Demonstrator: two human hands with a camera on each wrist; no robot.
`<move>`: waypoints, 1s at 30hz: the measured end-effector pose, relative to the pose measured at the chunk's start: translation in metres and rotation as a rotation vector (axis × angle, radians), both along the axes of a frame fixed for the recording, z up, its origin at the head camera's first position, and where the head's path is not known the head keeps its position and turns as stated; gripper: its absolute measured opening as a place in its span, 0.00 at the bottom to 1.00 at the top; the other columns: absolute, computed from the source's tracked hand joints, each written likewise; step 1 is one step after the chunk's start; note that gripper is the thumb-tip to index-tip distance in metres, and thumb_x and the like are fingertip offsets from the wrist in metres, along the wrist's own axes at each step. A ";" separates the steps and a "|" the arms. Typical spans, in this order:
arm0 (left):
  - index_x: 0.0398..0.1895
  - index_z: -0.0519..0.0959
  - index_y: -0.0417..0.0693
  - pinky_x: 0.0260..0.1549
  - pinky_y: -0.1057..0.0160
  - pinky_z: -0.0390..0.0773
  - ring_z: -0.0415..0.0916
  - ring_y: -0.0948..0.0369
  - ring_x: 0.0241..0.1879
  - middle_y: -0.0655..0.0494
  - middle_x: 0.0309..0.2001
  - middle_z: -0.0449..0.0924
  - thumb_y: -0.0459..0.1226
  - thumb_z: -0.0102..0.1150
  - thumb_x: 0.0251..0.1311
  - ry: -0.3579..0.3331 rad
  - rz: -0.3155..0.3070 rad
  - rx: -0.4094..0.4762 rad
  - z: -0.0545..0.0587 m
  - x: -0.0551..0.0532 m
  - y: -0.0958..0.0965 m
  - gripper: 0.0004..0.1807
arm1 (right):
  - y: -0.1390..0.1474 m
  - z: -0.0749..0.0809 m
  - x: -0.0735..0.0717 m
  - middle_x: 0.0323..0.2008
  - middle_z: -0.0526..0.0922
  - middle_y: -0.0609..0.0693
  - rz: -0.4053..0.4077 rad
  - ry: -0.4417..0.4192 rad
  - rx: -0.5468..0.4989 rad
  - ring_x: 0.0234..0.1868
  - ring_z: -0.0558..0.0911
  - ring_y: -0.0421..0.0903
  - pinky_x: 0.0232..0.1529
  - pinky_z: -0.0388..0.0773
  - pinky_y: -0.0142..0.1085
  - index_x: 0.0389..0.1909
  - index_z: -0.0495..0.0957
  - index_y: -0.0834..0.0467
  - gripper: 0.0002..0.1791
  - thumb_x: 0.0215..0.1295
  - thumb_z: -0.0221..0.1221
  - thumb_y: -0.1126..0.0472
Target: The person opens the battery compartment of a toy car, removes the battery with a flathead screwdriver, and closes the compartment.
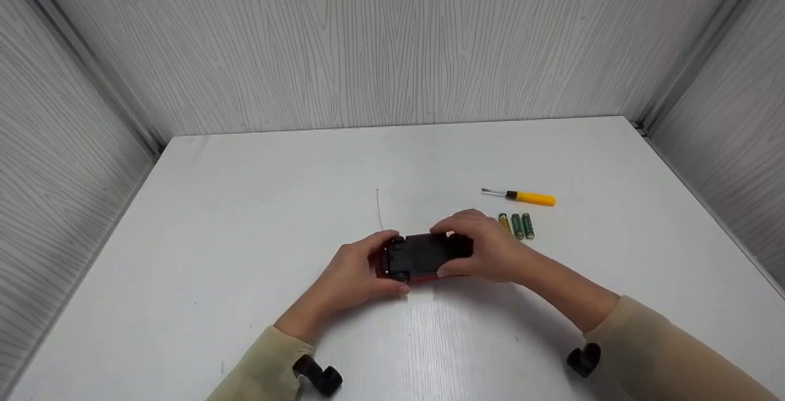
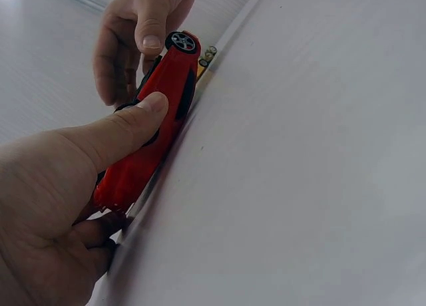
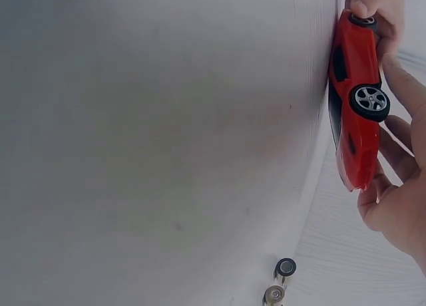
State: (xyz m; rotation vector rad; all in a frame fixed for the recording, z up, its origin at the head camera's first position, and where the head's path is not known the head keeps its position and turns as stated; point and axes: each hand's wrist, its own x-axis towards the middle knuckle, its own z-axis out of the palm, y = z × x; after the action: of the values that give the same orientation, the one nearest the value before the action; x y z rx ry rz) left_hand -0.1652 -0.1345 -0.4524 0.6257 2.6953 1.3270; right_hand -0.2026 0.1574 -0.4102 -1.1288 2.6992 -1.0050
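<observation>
A red toy car point(image 1: 423, 257) lies upside down on the white table, its black underside facing up. My left hand point(image 1: 356, 269) grips its left end, thumb along the near side and fingers on the far side. In the left wrist view the left thumb point(image 2: 133, 126) presses on the red body point(image 2: 176, 80). My right hand point(image 1: 484, 248) spans the right end, with thumb and forefinger at opposite sides of the underside and its palm hiding that end. The right wrist view shows the car's silver-spoked wheel point(image 3: 370, 102) beside the right hand's fingers.
Three small green and yellow batteries point(image 1: 517, 226) lie just beyond the right hand. Farther back is a screwdriver point(image 1: 533, 198) with a yellow handle. A thin wire point(image 1: 378, 208) runs away from the car's left end. Wood-grain panels point(image 1: 392, 45) wall the table's back and sides.
</observation>
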 end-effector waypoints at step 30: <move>0.76 0.73 0.51 0.69 0.53 0.70 0.75 0.61 0.65 0.57 0.66 0.80 0.51 0.86 0.48 -0.002 0.001 -0.001 0.001 0.000 0.001 0.51 | 0.010 -0.007 -0.007 0.59 0.84 0.44 -0.026 -0.094 -0.005 0.62 0.79 0.50 0.62 0.77 0.52 0.58 0.87 0.50 0.21 0.63 0.76 0.54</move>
State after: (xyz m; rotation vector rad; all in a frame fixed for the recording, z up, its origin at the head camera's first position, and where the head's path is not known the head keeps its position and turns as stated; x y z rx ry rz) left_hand -0.1649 -0.1339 -0.4511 0.6220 2.6947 1.3264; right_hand -0.2096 0.1669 -0.4175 -1.0224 2.6460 -1.0411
